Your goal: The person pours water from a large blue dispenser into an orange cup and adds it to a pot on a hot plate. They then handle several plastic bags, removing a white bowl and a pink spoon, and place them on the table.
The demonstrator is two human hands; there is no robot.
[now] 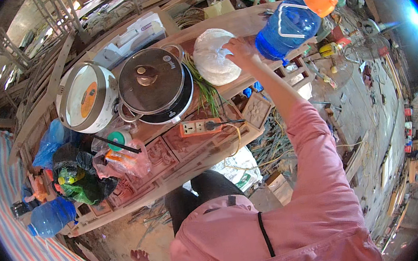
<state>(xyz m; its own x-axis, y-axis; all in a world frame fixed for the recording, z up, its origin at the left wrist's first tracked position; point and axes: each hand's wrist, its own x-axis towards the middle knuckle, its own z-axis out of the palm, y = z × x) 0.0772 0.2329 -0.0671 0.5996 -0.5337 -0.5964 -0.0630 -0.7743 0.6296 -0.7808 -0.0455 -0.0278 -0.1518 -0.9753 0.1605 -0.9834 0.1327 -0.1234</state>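
Observation:
My right hand (242, 53) reaches out over the carved wooden bench, its fingers closed on the gathered top of a full white plastic bag (214, 65). What is inside the bag does not show. Beside that bag, long green vegetable stalks (206, 90) hang toward the bench's near edge. Just right of the hand, a blue water jug (288, 31) with an orange cup over its top and a white handle lies tilted. My left hand (144, 260) hangs low at my side, away from the bench, fingers apart and holding nothing.
A glass-lidded pot (152, 80) and a white cooker (87, 98) stand left of the bag. An orange power strip (201, 127) with a plugged-in cord lies in front. Plastic bags (77, 171) and a blue bottle (53, 218) crowd the left end. Scraps litter the floor (356, 108).

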